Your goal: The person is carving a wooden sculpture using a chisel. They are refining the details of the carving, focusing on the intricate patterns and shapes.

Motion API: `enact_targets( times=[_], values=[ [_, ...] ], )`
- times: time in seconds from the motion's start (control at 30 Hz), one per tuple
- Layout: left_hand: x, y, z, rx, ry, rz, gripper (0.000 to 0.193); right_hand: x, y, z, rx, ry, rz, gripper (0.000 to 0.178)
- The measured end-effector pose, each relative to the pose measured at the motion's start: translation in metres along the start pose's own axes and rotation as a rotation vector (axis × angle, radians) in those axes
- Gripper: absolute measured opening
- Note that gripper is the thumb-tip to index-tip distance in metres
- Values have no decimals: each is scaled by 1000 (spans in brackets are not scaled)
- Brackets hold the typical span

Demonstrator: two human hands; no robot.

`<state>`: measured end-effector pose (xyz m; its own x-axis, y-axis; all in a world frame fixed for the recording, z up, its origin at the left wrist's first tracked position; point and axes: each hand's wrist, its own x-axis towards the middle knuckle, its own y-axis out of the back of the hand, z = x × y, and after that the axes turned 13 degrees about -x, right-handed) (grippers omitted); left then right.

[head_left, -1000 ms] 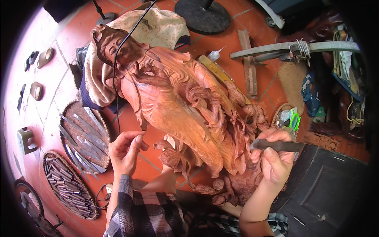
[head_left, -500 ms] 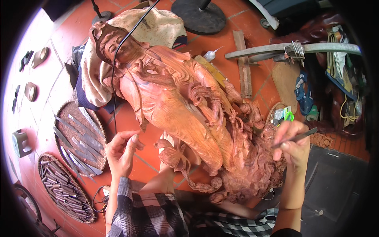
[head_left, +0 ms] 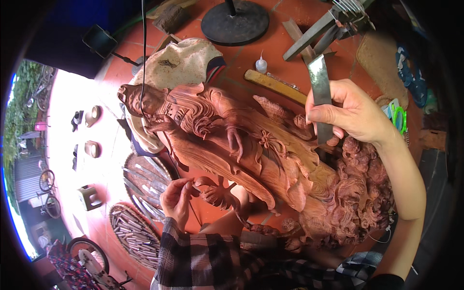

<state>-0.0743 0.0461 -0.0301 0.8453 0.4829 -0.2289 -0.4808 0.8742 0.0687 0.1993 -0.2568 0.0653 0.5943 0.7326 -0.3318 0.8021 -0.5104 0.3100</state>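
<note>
Across the middle of the frame lies our big wooden carving (head_left: 251, 159), tipped from upper left to lower right. At the upper right, our right hand (head_left: 350, 113) is wrapped tight around a flat metal chisel (head_left: 320, 92), just above the carving. At the lower left, our left hand (head_left: 176, 200) pinches a thin tool against a carved leaf. Two round woven trays (head_left: 145, 179) at the lower left hold many metal chisels.
</note>
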Motion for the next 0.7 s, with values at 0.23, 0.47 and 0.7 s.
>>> enact_targets(
  times=[0.23,0.47,0.7],
  values=[
    [-25,-7,29,194,65,45,23,19,3,25,87,302,-72,20],
    [-44,-12,21,282,-14,-4,22,18,-7,48,212,402,144,15],
    [-41,-32,24,258,-76,270,23,26,-14,14,163,397,-68,10]
  ],
)
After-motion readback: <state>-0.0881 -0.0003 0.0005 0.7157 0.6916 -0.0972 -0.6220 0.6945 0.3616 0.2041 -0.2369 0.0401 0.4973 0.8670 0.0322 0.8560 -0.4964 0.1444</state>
